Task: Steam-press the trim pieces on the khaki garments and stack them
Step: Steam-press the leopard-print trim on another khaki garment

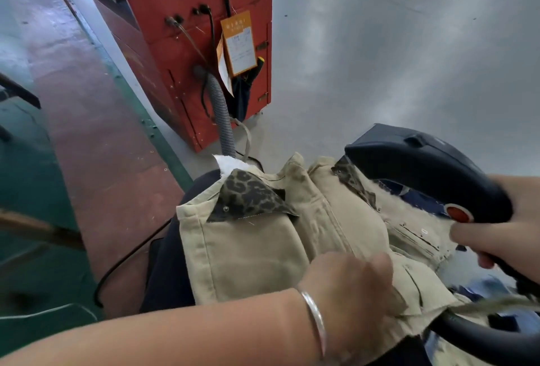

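pressing in progress, judged from posture: right hand (502, 228) at 3 o'clock curled round the handle of the steam iron (423, 172), thumb close to its red button (459, 213). iron nose points toward 10 o'clock and sits over the right-hand leopard-print trim (355, 183); whether the soleplate touches cloth cannot be told, the underside is hidden.

left hand (347, 286) at 6 o'clock lies on the khaki garment (248, 254), fingers bent into a fold near the centre seam; looks like a pinch on the fabric, though the fingertips are hidden and blurred. silver bangle (315, 319) on that wrist.

second leopard-print trim (248, 199) at 9 o'clock of the iron, flap lying flat, one snap visible.

risks, as judgement:
- left fingers sit just beside the iron's path; a steam burst or a slide toward 7 o'clock could scald them.
- garment is bunched at the centre; pressing over it could set a crease.
- snap on the trim could mark or catch under the plate.
- black hose (479, 336) at 5 o'clock crosses the cloth and could drag it.

containers: red cabinet (187, 15) at 11 o'clock, closed, contents not visible; grey ribbed hose (223, 120) runs from it, orange tag (238, 41) hangs on its face. no stack of finished pieces in view.
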`<state>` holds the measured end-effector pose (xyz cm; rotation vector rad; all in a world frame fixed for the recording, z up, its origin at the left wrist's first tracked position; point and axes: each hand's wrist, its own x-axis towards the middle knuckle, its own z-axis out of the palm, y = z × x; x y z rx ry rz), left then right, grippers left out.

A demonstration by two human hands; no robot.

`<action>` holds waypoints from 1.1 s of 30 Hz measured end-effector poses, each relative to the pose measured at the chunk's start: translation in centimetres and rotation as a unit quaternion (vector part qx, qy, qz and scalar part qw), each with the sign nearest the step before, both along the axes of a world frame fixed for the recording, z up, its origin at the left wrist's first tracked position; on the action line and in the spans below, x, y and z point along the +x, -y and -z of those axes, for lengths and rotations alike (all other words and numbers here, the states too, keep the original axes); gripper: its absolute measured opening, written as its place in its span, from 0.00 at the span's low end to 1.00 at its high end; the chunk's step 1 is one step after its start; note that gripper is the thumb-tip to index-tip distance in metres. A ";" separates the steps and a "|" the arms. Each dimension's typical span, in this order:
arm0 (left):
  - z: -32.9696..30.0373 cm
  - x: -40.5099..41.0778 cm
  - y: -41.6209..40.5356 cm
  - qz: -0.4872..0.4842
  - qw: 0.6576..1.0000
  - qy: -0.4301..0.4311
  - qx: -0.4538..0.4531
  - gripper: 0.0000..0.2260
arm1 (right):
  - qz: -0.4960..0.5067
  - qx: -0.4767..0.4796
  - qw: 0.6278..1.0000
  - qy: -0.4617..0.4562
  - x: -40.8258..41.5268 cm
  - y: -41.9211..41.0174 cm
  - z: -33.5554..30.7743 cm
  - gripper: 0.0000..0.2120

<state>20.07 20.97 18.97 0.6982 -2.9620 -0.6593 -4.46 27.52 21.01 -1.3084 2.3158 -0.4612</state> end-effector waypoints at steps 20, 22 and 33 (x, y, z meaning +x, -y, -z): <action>-0.9 10.9 8.9 -0.266 0.957 -0.073 -0.084 0.15 | 0.006 0.016 1.000 -0.015 8.1 1.5 -4.3 0.10; -0.8 10.2 10.1 -0.326 0.944 0.017 -0.052 0.29 | -0.001 0.042 0.999 -0.032 8.9 2.3 -4.2 0.08; 1.8 2.2 11.1 -0.308 0.906 -0.145 0.251 0.16 | 0.051 -0.025 0.998 -0.002 6.5 2.7 -4.8 0.06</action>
